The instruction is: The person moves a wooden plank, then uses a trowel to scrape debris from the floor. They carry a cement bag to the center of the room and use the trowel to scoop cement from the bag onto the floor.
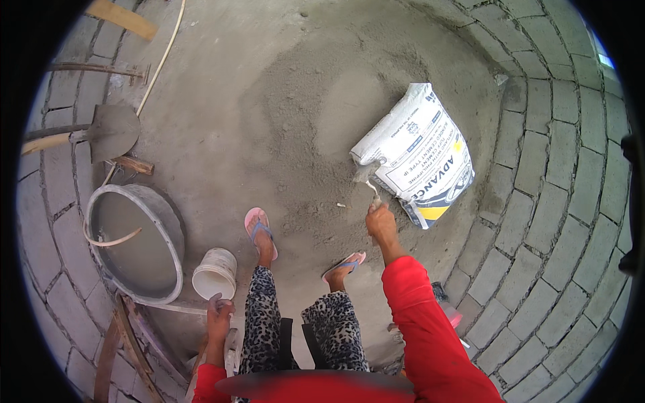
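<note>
My right hand (pixel 381 224) is wrapped round the handle of a trowel (pixel 373 191). The trowel's bent metal neck reaches the torn corner of a white paper cement bag (pixel 423 154), where its blade is mostly hidden by grey powder. The bag lies on its side on the floor, with blue and yellow at its lower end. Low on the left, my left hand (pixel 220 314) has curled fingers at the near rim of a small white bucket (pixel 216 263). The bucket's mouth tips toward me and its inside looks pale.
At left stands a round tub (pixel 176 232) of grey water with a hose (pixel 124 240) over its rim. A shovel (pixel 113 134) and wood pieces (pixel 124 336) lie by the block wall (pixel 531 195). Loose grey mix (pixel 295 121) covers the floor before my sandalled feet.
</note>
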A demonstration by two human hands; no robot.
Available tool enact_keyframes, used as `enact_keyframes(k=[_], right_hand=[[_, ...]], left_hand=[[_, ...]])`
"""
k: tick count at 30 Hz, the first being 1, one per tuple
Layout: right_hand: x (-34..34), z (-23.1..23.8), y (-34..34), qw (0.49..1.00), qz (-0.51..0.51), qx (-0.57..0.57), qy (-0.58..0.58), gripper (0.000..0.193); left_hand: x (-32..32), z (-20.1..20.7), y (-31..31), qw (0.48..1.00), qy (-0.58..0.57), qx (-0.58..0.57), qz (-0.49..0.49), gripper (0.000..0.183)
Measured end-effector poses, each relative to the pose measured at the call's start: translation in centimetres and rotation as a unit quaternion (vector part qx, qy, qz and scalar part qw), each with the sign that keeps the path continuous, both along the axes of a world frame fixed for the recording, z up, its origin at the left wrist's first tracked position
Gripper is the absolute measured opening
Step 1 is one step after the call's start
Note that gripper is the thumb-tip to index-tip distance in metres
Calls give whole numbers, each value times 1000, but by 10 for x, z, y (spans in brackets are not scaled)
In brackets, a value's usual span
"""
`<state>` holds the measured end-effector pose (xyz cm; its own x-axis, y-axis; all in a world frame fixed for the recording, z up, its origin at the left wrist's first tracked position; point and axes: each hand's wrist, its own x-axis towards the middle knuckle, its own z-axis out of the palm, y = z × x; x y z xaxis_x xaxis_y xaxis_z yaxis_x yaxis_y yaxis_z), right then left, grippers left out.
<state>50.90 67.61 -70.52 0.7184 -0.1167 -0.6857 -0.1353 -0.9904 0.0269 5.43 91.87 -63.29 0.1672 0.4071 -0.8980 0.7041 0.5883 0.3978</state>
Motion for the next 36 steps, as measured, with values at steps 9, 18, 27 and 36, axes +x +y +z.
enact_keyframes(k=[9, 18, 27, 36], right_hand=[[-75, -26, 7, 1000, -26, -3, -15, 43], [-85, -105, -4, 919, -319, 231, -32, 45], [-103, -74, -33, 729, -533, 422, 74, 38], [-147, -135, -51, 805, -443, 393, -25, 39]], left_hand=[[22, 7, -5, 998, -33, 11, -50, 54], [13, 12, -21, 998, 5, -1, -61, 53], [219, -99, -95, 959, -111, -55, -257, 52], [378, -203, -222, 951, -65, -46, -298, 57]])
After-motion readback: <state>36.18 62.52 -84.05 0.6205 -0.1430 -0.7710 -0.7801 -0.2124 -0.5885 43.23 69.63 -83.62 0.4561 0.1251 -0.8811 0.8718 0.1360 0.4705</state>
